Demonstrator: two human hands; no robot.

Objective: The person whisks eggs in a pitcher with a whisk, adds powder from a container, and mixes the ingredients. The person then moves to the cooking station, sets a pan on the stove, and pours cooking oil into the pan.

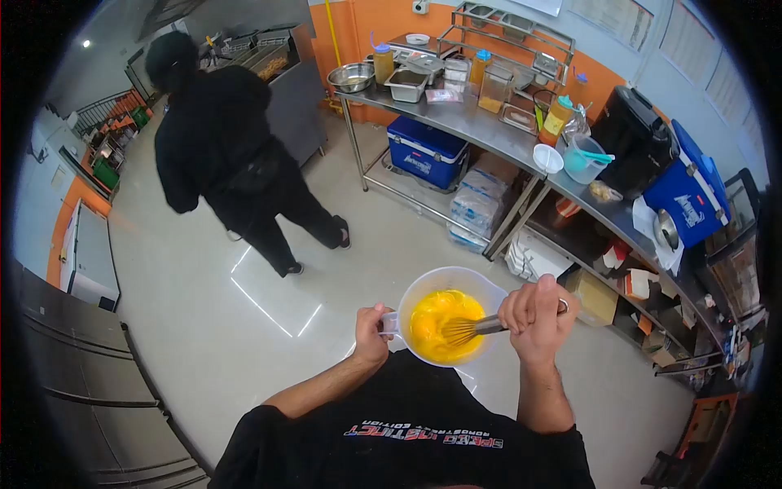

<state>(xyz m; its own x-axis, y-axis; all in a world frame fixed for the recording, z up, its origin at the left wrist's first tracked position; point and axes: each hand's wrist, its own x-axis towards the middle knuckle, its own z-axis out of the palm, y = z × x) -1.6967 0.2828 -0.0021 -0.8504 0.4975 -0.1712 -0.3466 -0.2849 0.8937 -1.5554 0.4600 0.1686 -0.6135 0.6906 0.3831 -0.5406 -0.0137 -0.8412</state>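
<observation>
A: What sits at the centre?
B: A plastic jug (442, 275), whitish and translucent, round-mouthed, narrowing to a spout on the right. Inside is glossy yellow-orange egg (441, 306), wet and lumpy with rounded shapes.
A: And the wire whisk (487, 326)?
B: Slim metal loops dip into the egg; the smooth steel handle slants out to the right.
A: How are the hands set?
B: The left hand (372, 334) is curled around the jug's loop handle at its left side. The right hand (535, 318) is closed in a fist around the whisk handle, whose end ring pokes out on the right. The jug is held between them, over the pale, shiny floor (342, 253).
A: Farther out?
B: A brushed-steel table (525, 149) on the far right, a boxy blue cooler (423, 156) beneath it, and a person in black (224, 143) on the far left.
</observation>
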